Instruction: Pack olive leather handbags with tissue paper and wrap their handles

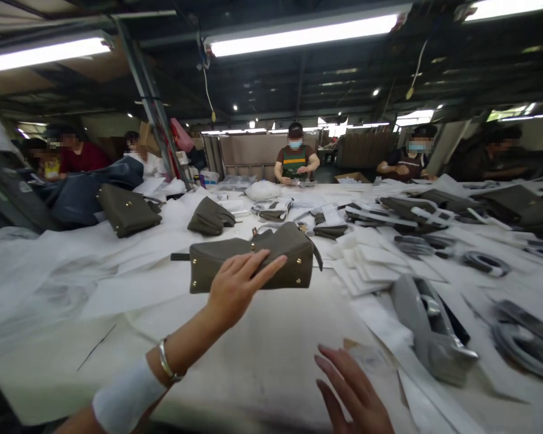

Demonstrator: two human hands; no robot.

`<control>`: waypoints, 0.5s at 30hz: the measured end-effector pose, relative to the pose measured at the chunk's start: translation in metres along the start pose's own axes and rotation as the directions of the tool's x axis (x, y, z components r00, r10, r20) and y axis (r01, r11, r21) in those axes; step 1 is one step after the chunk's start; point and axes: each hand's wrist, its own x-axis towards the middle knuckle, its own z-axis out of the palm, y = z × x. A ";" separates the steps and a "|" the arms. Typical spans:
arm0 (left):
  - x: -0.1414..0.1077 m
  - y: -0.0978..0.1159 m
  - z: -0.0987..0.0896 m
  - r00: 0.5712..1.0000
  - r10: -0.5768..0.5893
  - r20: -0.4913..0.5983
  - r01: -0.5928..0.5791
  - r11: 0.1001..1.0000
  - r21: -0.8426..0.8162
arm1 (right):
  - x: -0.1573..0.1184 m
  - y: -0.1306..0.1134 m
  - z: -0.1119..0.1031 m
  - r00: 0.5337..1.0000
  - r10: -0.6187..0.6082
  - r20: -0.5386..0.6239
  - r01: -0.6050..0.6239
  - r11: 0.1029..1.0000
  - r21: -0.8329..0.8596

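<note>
A dark olive handbag [271,274] lies on its side on the white-covered table, its base with small gold studs facing me. Across it rests my left hand [239,283], fingers stretched out flat against the bag. A dark strap sticks out at the bag's left end, and another hangs at its right. My right hand [350,389] hovers near the front of the table, fingers apart and holding nothing. Close to its right stands a grey tape dispenser [429,331].
More olive bags [129,211] lie farther back on the left. White sheets [366,265] are stacked at the right, beside coiled straps [486,263] and bag parts. Across the table a masked person [297,157] handles something small; other people sit at both sides.
</note>
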 end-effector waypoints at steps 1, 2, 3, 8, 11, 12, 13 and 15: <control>-0.015 0.026 0.004 1.000 0.001 0.012 -0.001 0.999 -0.039 | 0.004 -0.002 -0.009 0.997 -0.079 -0.024 0.077 0.994 -0.075; -0.030 0.052 0.008 1.000 -0.007 0.030 0.009 0.997 -0.076 | 0.008 -0.003 -0.017 0.991 -0.128 -0.030 0.122 0.983 -0.134; -0.046 0.077 0.012 0.998 -0.001 0.060 0.008 0.993 -0.116 | 0.012 -0.004 -0.024 0.989 -0.148 -0.015 0.143 0.974 -0.177; -0.098 0.149 0.009 0.974 0.163 0.157 -0.094 0.922 -0.375 | 0.012 0.000 -0.044 0.953 -0.101 0.284 0.166 0.963 -0.214; -0.102 0.126 -0.001 0.954 0.189 0.233 -0.054 0.872 -0.487 | 0.012 0.008 -0.045 0.899 -0.135 0.417 0.217 0.964 -0.156; -0.100 0.110 -0.003 0.944 0.168 0.286 -0.005 0.869 -0.494 | 0.014 0.010 -0.045 0.888 -0.129 0.440 0.216 0.965 -0.152; -0.099 0.093 -0.003 0.927 0.132 0.350 0.062 0.868 -0.492 | 0.018 0.011 -0.045 0.881 -0.114 0.458 0.206 0.966 -0.156; -0.098 0.064 -0.002 0.866 0.117 0.487 0.156 0.861 -0.484 | 0.025 0.011 -0.043 0.867 -0.078 0.491 0.182 0.969 -0.168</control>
